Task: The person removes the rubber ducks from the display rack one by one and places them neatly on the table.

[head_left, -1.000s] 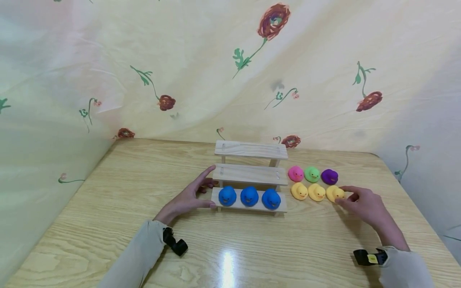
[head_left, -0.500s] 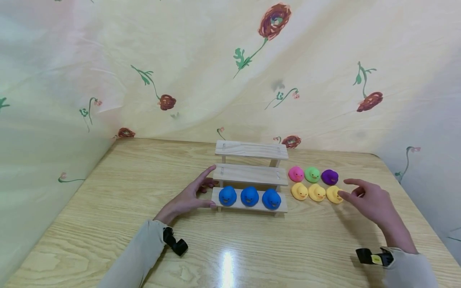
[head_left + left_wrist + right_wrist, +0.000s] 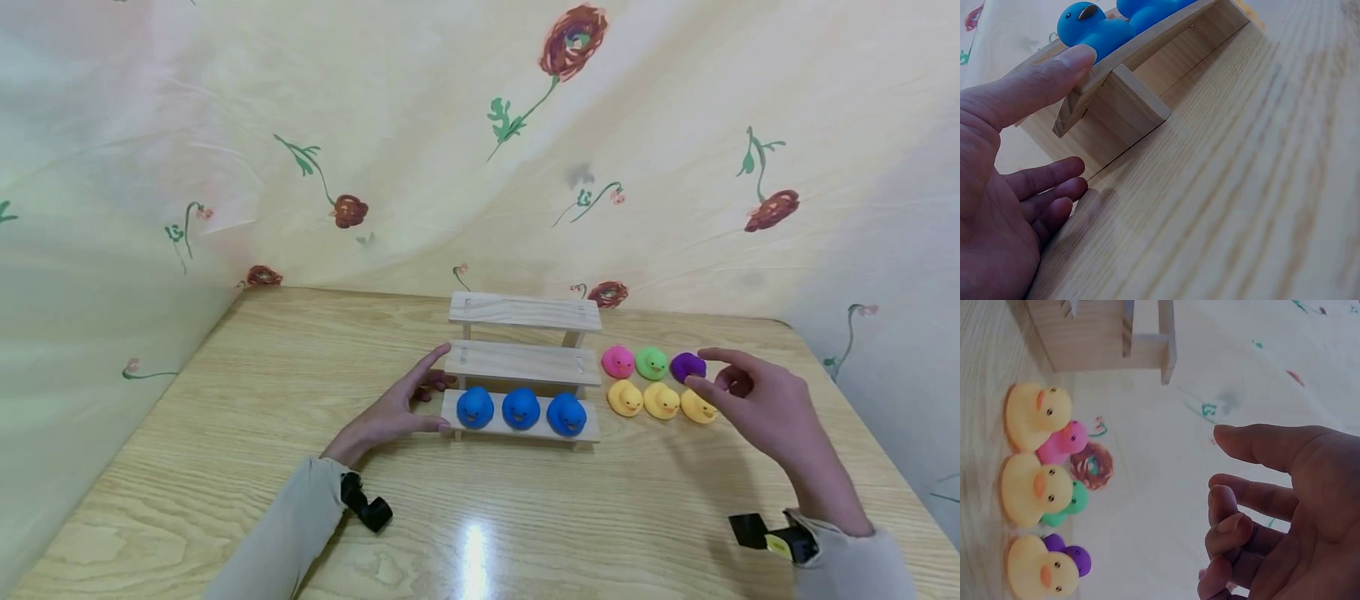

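Note:
A three-tier wooden stand (image 3: pixel 521 364) is set on the table, with blue rubber ducks (image 3: pixel 521 409) lined up along its lowest shelf. At its left end, my left hand (image 3: pixel 393 410) has thumb and index finger spread; in the left wrist view the thumb (image 3: pixel 1047 78) touches the lowest shelf's end beside a blue duck (image 3: pixel 1094 31). My right hand (image 3: pixel 772 408) hovers by the purple duck (image 3: pixel 686 365), nothing between thumb and fingers. The right wrist view shows that hand (image 3: pixel 1285 512) apart from the ducks. It partly covers a yellow duck (image 3: pixel 701 408) in the head view.
Right of the stand, a pink duck (image 3: pixel 618 362) and a green duck (image 3: pixel 652 362) share the back row with the purple one. More yellow ducks (image 3: pixel 625 398) form the front row. Behind the wooden table (image 3: pixel 375 533) hangs a flowered cloth (image 3: pixel 420 150).
My right hand has let go of the rightmost yellow duck, lifted, and moved back toward the purple duck. My left hand stays at the stand's end.

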